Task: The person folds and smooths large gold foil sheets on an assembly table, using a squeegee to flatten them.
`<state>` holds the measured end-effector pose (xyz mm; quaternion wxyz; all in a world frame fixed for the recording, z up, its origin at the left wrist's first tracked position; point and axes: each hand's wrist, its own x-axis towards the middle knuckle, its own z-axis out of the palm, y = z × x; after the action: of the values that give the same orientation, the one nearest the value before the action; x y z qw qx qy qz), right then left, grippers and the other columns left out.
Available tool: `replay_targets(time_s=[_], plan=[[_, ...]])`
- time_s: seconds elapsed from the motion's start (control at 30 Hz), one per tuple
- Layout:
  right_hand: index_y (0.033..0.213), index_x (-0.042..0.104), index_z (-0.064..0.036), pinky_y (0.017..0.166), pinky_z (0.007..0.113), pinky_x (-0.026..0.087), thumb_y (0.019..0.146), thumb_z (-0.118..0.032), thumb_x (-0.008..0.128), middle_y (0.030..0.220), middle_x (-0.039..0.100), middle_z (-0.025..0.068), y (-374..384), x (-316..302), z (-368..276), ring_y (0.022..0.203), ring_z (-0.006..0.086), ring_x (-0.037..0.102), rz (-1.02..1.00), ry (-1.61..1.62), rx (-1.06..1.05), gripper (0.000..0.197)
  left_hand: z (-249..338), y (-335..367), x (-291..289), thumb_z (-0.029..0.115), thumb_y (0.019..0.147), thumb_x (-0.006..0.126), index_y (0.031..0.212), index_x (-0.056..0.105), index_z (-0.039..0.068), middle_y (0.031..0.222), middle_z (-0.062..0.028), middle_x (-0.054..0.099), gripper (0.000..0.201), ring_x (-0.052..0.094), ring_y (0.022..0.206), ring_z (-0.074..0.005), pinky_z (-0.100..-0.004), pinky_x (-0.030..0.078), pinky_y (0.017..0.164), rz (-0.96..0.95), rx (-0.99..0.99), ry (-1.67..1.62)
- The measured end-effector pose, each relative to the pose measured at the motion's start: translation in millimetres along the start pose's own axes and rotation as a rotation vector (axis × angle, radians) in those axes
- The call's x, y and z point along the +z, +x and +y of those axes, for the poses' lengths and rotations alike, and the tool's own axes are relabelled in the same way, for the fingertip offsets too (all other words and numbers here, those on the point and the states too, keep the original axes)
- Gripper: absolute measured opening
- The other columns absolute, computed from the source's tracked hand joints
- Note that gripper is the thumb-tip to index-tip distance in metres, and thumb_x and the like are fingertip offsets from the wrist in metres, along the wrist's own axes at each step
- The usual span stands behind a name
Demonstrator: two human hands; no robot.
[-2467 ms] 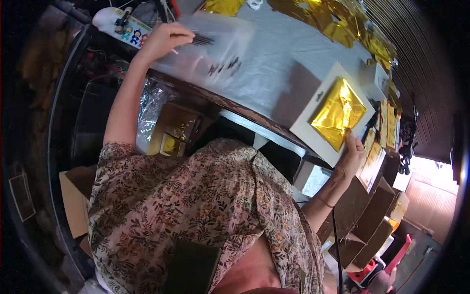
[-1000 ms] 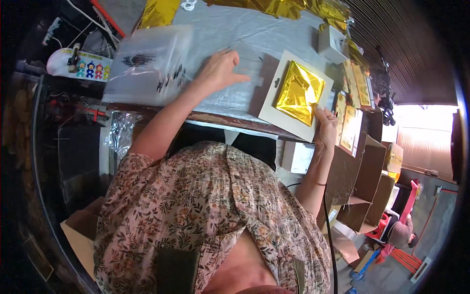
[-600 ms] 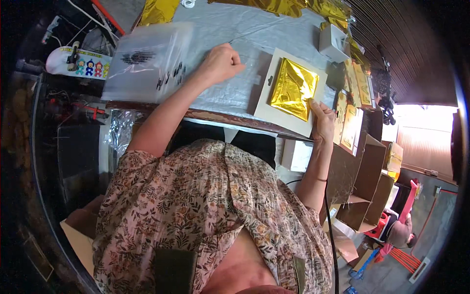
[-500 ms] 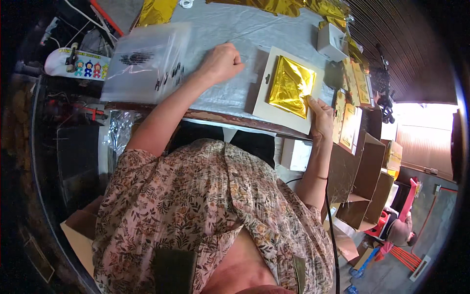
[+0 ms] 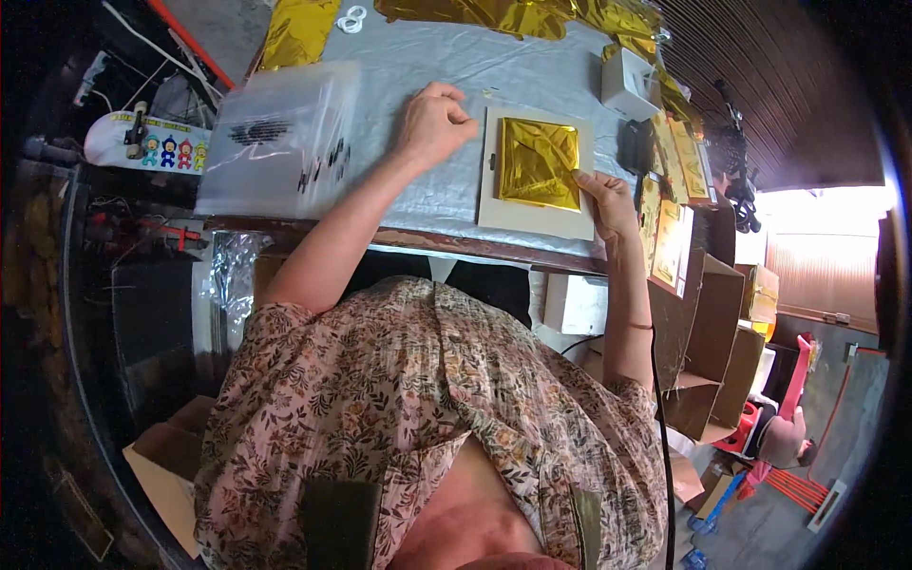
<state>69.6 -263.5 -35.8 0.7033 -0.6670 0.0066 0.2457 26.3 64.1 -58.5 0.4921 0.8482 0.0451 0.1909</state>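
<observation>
By the worktop's (image 5: 437,206) front edge, toward its right corner, the right hand (image 5: 611,201) pinches the right side of the pale card (image 5: 534,220), thumb on the gold foil packet (image 5: 538,161) atop it; left of the card, the left hand (image 5: 436,125) curls, whether around anything I cannot tell

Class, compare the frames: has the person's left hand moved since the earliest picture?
Yes. Judged against the clear plastic stack, the left hand has moved right, from its left part to beyond its right side, towards the gold packet.

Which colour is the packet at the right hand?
The packet is shiny gold, clearest in the head view.
</observation>
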Motion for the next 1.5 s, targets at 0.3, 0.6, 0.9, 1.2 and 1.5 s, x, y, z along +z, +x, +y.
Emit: replay_targets(time_s=[0.3,0.6,0.9,1.2,1.5], plan=[[0.097,0.075,0.0059,0.064,0.028,0.054,0.093,-0.009,0.073,0.091,0.075,0.0120,21.6,9.2,-5.9,0.071,0.0154,0.069,0.039,-0.059,-0.008,0.016,8.0,-2.0,2.8,0.028,0.073,0.080,0.070,0.077,0.010,0.143,-0.0060,0.059,0.019,0.046,0.135,-0.0321,-0.0468,0.034,0.114,-0.102,0.141,0.284],[0.096,0.076,0.0068,0.061,0.025,0.052,0.093,-0.013,0.075,0.086,0.075,0.0096,21.3,26.1,-6.1,0.068,0.0117,0.067,0.060,-0.244,-0.100,0.020,-5.3,1.4,7.6,0.027,0.073,0.081,0.074,0.079,0.013,0.144,-0.0048,0.058,0.014,0.045,0.138,-0.0299,-0.0432,0.038,0.112,-0.082,0.085,0.187],[0.086,0.076,0.0060,0.052,0.025,0.047,0.093,-0.011,0.072,0.074,0.071,0.0053,30.3,61.0,1.1,0.057,0.0083,0.060,0.059,-0.296,-0.122,0.019,1.4,-11.1,13.1,0.024,0.073,0.079,0.067,0.072,0.013,0.144,-0.0031,0.058,0.014,0.043,0.140,-0.0304,-0.0534,0.027,0.115,0.029,0.156,0.273],[0.081,0.075,0.0032,0.051,0.026,0.045,0.089,-0.012,0.076,0.074,0.071,0.0057,38.0,87.1,1.4,0.056,0.0091,0.060,0.168,-0.060,-0.110,0.017,16.4,-4.1,-16.2,0.028,0.080,0.078,0.073,0.074,0.014,0.138,-0.0029,0.062,0.016,0.044,0.139,-0.0328,-0.0534,0.025,0.113,0.097,0.318,0.412],[0.095,0.072,0.0045,0.065,0.029,0.054,0.094,-0.015,0.073,0.088,0.074,0.0092,43.6,70.1,12.2,0.071,0.0149,0.068,0.104,0.306,-0.156,0.020,15.3,-39.3,-78.6,0.028,0.096,0.066,0.107,0.067,0.001,0.126,-0.0154,0.061,0.029,0.054,0.125,-0.0321,-0.0412,0.041,0.106,0.540,0.113,0.059]])
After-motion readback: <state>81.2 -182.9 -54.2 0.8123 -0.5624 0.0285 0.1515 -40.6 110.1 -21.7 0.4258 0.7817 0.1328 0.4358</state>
